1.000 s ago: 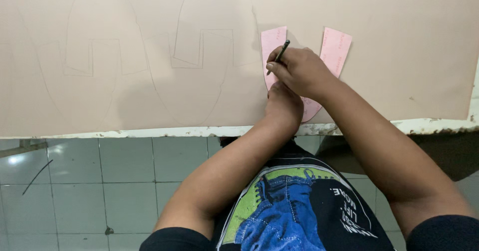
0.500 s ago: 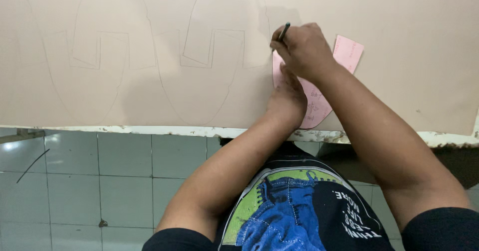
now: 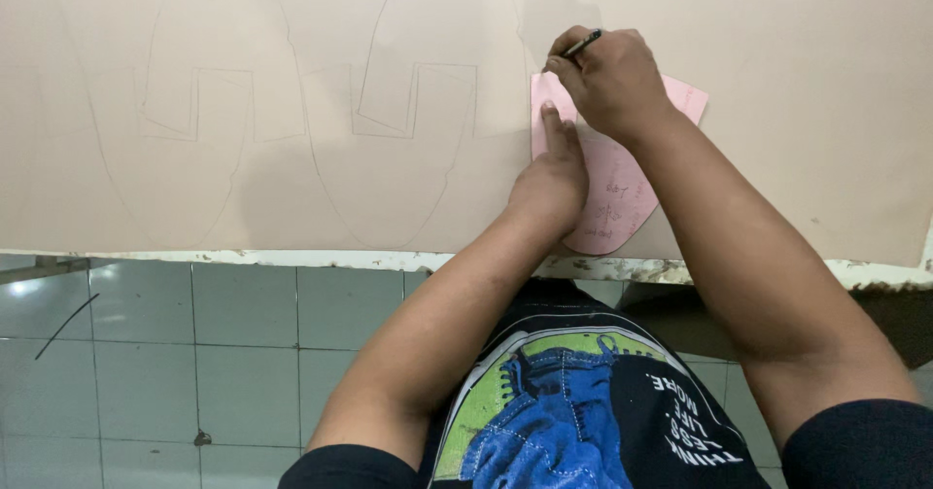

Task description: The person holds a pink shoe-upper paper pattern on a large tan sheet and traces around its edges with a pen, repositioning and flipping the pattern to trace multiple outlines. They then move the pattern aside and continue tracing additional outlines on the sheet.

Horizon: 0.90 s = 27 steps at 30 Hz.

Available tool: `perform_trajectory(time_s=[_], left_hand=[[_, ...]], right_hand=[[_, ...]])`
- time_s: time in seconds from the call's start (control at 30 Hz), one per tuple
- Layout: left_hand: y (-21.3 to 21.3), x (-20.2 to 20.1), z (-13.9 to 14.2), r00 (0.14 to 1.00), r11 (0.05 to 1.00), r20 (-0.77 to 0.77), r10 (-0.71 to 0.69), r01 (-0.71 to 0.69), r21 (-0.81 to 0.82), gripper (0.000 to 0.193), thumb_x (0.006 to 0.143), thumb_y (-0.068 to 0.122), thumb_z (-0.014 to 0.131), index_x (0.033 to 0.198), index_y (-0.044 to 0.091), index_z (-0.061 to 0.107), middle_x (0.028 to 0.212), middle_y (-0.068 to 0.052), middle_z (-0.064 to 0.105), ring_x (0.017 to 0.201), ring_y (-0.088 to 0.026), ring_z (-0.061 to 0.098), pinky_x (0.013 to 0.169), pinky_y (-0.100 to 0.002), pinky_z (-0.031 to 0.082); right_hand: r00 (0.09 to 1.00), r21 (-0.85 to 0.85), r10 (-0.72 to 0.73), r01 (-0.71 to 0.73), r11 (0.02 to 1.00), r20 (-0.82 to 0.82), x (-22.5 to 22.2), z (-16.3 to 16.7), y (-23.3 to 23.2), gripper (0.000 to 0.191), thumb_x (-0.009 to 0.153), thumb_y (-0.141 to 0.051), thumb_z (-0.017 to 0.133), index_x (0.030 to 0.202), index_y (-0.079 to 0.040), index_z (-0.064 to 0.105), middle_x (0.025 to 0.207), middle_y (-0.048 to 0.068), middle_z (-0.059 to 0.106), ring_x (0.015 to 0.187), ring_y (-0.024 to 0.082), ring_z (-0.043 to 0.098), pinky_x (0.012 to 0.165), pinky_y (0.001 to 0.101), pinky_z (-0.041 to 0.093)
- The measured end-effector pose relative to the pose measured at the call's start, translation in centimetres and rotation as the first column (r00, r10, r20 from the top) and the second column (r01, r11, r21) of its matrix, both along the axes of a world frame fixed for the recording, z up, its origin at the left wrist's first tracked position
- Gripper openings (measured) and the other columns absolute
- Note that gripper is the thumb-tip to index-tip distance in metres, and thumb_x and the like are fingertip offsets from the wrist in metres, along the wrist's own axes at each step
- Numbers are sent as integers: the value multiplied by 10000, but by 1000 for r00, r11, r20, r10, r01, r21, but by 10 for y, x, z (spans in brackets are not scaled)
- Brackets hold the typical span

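Your left hand [image 3: 552, 183] presses flat, fingers extended, on the pink paper template [image 3: 612, 192] over the beige sheet [image 3: 292, 178]. Your right hand [image 3: 612, 81], at 12 o'clock of the left, pinches a dark pen [image 3: 581, 44] at the template's top edge.

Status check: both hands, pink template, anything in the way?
Left hand flat on pink template, pinning it to tan sheet. Right hand grips pen at template's top edge. Nothing blocking.

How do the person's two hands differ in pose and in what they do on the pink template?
The left hand lies flat, fingers pressed on the pink template; the right hand is curled in a writing grip. The left hand holds nothing; the right hand holds a dark pen. The left hand sits lower, the right hand at the template's top edge. Both rest over the beige sheet.
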<state>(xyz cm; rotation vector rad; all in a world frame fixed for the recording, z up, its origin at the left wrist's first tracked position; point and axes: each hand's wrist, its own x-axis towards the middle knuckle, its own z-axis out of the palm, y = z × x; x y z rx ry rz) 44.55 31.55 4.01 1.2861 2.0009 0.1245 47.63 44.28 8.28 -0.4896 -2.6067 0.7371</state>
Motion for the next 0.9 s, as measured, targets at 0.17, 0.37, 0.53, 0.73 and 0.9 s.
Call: perform_trajectory(time_s=[0.17,0.37,0.53,0.73,0.9], left_hand=[[-5,-2,-6,999,990,-34,-6,11,144,776,850,-76,505,1542,-114,157,1611,-412,-64,967,-435,699,814,-471,596],[-9,-5,-13,999,967,-17,28,-23,252,639,930,-25,504,1510,-108,248,1620,-404,10,988,-449,692,821,-485,589],[-14,-8,-6,999,974,-36,-5,13,226,574,787,-84,600,1329,-119,415,1620,-392,38,1047,-436,678,834,-465,589],[-12,-6,-1,1000,979,-23,7,-2,203,582,780,-97,608,1312,-164,383,1587,-433,21,983,-432,688,794,-462,590],[-5,4,-8,984,974,-176,-9,48,220,460,842,-25,620,1231,-187,433,1585,-458,109,1237,-461,562,947,-450,550]], right_hand=[[982,65,-152,145,987,116,24,0,17,118,1035,-161,715,995,-52,735,722,100,704,642,274,681,683,396,548],[984,-1,-180,180,984,13,36,-13,14,125,1056,-165,710,1041,-43,731,805,107,725,707,261,698,667,370,542],[964,-125,-217,237,964,151,70,-17,-17,145,1030,-198,699,1049,-60,741,807,118,729,700,257,704,648,361,541],[924,-144,-263,310,940,277,94,-13,-27,174,1003,-251,682,1047,-94,744,839,105,751,732,263,719,662,373,551],[823,121,-350,333,935,447,117,-4,-8,207,1040,-291,658,1032,-111,760,773,127,728,746,321,701,725,429,549]])
